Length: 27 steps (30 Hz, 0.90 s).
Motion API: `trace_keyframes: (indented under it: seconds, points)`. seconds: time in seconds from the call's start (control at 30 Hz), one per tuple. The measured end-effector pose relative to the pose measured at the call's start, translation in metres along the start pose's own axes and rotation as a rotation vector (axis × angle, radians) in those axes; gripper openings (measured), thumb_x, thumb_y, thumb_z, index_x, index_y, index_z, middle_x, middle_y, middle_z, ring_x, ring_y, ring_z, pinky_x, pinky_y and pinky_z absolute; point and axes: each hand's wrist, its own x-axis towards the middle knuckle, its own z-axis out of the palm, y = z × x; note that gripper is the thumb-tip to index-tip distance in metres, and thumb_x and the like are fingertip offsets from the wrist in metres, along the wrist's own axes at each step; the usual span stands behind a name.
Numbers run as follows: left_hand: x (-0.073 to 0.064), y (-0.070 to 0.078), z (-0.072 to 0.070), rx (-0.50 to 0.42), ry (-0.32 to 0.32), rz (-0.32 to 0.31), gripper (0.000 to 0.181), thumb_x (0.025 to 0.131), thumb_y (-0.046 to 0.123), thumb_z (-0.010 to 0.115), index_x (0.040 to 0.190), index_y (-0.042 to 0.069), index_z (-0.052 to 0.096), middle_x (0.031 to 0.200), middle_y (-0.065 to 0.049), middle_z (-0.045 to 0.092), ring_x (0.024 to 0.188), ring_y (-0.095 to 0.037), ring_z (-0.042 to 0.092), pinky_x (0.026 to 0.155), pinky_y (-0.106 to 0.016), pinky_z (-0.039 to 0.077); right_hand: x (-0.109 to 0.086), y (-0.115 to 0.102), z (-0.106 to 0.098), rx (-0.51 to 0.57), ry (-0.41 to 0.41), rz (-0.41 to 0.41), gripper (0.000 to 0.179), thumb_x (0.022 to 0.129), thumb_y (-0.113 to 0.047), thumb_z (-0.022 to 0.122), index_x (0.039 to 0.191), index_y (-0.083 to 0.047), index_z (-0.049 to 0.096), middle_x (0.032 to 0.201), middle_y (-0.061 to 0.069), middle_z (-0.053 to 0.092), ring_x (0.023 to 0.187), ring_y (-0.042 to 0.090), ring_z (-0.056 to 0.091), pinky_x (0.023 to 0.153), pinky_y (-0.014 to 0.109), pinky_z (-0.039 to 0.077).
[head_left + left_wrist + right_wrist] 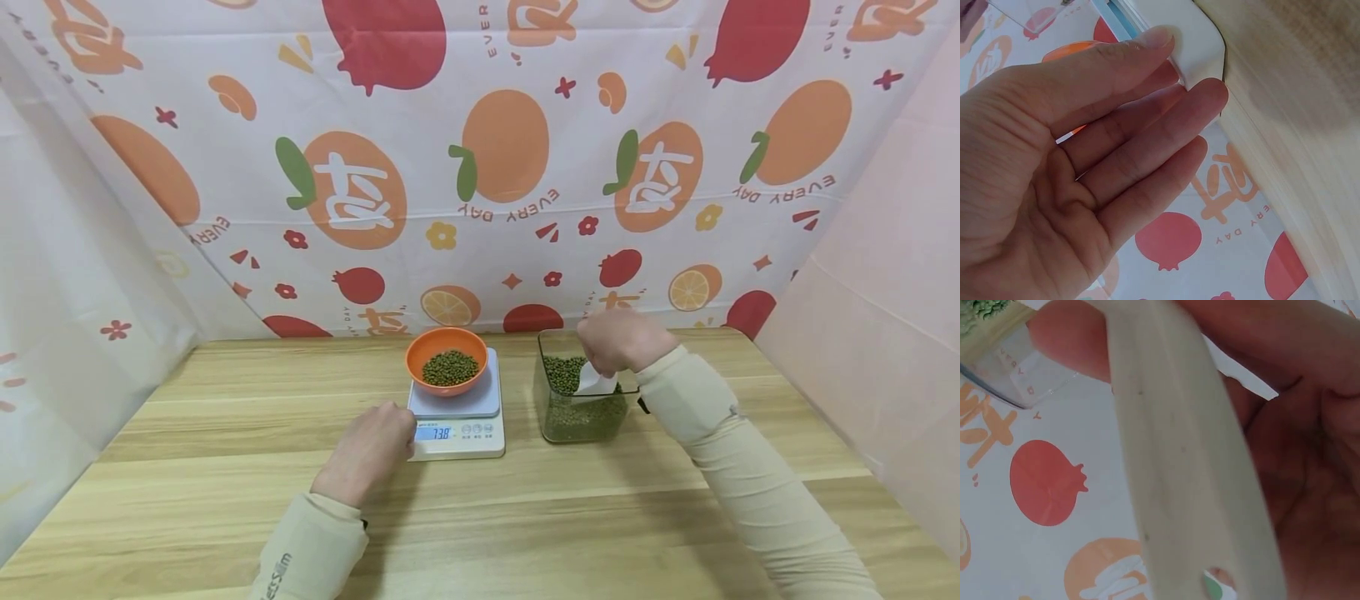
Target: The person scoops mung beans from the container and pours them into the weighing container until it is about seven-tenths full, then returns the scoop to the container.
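A strip of tabletop (519, 417) opens between scale (459, 451) and bin (585, 423). The bin's walls surround the scoop (594, 383), the left hand (372, 448) blocks the scale's near left corner, and the cloth (491, 279) closes the back.

And the bare right hand (626, 340) covers the handle of the white plastic scoop (596, 382) in the head view, its end cropped by the right wrist view! Button labels (477, 430) on the flat white scale (459, 450): too tiny to read.
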Motion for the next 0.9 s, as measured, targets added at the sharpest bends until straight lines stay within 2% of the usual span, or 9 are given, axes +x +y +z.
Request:
trace_keyframes:
  seconds: [0.13,0.3,0.47,0.7,0.9]
  points:
    - [0.000,0.000,0.000,0.003,0.012,0.014,0.016,0.078,-0.006,0.077,0.069,0.002,0.067,0.059,-0.002,0.054,0.054,-0.014,0.044,0.050,-0.029,0.041,0.003,-0.001,0.004,-0.001,-0.017,0.027,0.035,0.072,0.016,0.051,0.060,-0.015,0.041,0.061,-0.002,0.028,0.055,0.012,0.021,0.051,0.026,0.025]
    - [0.000,0.001,0.000,0.004,0.012,0.014,0.016,0.077,-0.006,0.077,0.069,0.002,0.067,0.058,-0.002,0.053,0.053,-0.014,0.043,0.050,-0.029,0.041,0.008,-0.005,0.006,-0.036,-0.031,0.033,0.029,0.072,0.017,0.052,0.069,-0.011,0.048,0.066,0.001,0.034,0.056,0.013,0.023,0.051,0.027,0.026]
    - [0.000,0.001,-0.001,0.002,0.006,0.008,0.015,0.078,-0.006,0.078,0.070,0.001,0.067,0.059,-0.003,0.054,0.054,-0.014,0.044,0.050,-0.029,0.041,0.014,-0.009,0.008,-0.082,-0.037,0.008,0.033,0.070,0.019,0.053,0.063,-0.012,0.044,0.066,0.001,0.032,0.057,0.013,0.025,0.049,0.027,0.025]
    - [0.000,0.000,-0.001,-0.002,0.002,0.005,0.015,0.078,-0.006,0.078,0.071,0.001,0.068,0.059,-0.003,0.055,0.054,-0.014,0.044,0.050,-0.029,0.041,0.021,-0.010,0.012,-0.073,-0.057,0.001,0.027,0.071,0.020,0.054,0.073,-0.007,0.055,0.068,0.003,0.035,0.059,0.014,0.029,0.051,0.027,0.029]
    - [0.000,0.000,0.000,0.003,0.006,0.009,0.014,0.078,-0.006,0.078,0.071,0.001,0.068,0.059,-0.002,0.054,0.054,-0.014,0.044,0.050,-0.028,0.041,0.022,-0.009,0.015,-0.051,-0.070,-0.009,0.029,0.073,0.017,0.056,0.067,-0.011,0.051,0.066,0.001,0.034,0.060,0.014,0.028,0.052,0.028,0.029]
